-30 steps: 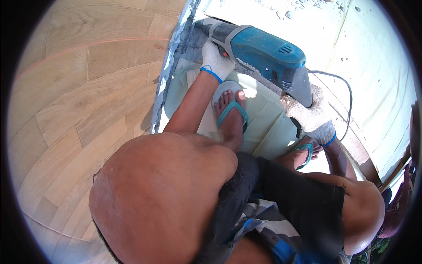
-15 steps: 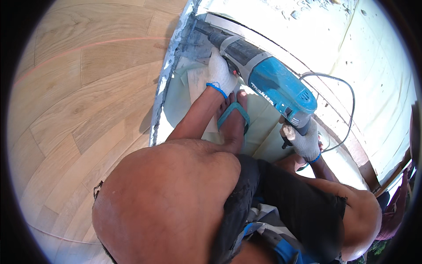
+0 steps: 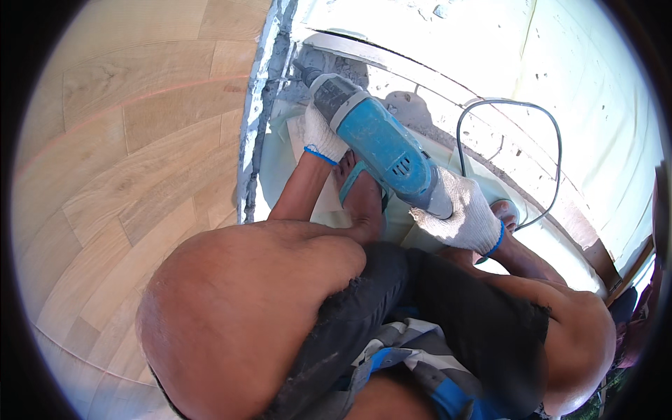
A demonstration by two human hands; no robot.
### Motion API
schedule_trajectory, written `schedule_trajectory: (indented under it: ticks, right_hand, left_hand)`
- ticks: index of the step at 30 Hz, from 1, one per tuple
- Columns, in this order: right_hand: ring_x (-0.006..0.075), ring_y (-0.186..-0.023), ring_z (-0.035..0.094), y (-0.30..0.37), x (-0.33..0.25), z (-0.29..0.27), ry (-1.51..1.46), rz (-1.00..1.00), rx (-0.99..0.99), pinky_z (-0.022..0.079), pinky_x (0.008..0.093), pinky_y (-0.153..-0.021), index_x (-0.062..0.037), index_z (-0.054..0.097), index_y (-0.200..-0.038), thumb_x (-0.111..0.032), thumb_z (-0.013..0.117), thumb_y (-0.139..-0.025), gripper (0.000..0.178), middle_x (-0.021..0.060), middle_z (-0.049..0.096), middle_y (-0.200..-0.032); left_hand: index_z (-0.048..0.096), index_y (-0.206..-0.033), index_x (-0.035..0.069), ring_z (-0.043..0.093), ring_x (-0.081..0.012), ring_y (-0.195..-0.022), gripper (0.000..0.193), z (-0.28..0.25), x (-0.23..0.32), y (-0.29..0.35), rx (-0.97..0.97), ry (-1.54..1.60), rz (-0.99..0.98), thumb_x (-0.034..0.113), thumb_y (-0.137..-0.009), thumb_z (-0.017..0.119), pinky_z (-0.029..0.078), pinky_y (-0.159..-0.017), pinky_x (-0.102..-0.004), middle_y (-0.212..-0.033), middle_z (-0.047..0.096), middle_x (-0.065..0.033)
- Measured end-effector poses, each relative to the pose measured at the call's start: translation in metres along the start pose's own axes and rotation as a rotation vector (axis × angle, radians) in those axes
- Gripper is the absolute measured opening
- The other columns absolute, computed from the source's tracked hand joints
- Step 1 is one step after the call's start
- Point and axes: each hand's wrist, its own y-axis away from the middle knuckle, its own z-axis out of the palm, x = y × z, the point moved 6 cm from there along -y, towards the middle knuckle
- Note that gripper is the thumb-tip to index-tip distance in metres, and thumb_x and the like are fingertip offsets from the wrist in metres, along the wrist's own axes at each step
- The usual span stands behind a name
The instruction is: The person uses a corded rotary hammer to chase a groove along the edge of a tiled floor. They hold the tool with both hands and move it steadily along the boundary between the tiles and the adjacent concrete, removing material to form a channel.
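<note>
At the drill's [image 3: 381,143] rear handle: right hand [image 3: 462,215] wrapped round it, gloved fingers closed, presumably for control. Left hand [image 3: 323,134] up front against the nose's near side; fingers hidden, can't tell how far closed. Likely there to carry weight and aim. Drill slants between them above the left foot [image 3: 364,196], bit [image 3: 299,66] pointing up-left toward the rough concrete edge [image 3: 256,105] beside the wood-look floor [image 3: 140,140]. Cord [image 3: 559,150] loops out right, well apart from the bit. Wide squat probably buys stability.
</note>
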Motion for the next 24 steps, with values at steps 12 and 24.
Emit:
schedule_trajectory:
  ticks: [12, 24]
  right_hand:
    - [0.0191, -0.091, 0.071, 0.021, 0.035, -0.022, -0.243, 0.337, 0.015, 0.055, 0.0346, -0.086, -0.0009, 0.069, -0.117, -0.023, 0.080, -0.084, 0.041, 0.0126, 0.075, -0.101]
    - [0.0301, -0.095, 0.075, -0.014, -0.004, -0.014, 0.067, -0.038, -0.009, 0.057, 0.0371, -0.084, -0.0006, 0.068, -0.120, -0.018, 0.083, -0.081, 0.045, 0.0169, 0.075, -0.103]
  left_hand:
    - [0.062, -0.130, 0.010, 0.066, -0.0270, -0.116, 0.053, 0.044, -0.014, 0.025, 0.186, 0.007, 0.058, 0.055, -0.108, 0.043, 0.054, -0.102, -0.0444, -0.125, 0.069, -0.0088]
    - [0.054, -0.138, 0.011, 0.061, -0.0253, -0.123, 0.040, -0.049, -0.010, -0.011, -0.089, 0.089, 0.028, 0.035, -0.113, 0.036, 0.053, -0.105, -0.0428, -0.135, 0.062, -0.0100]
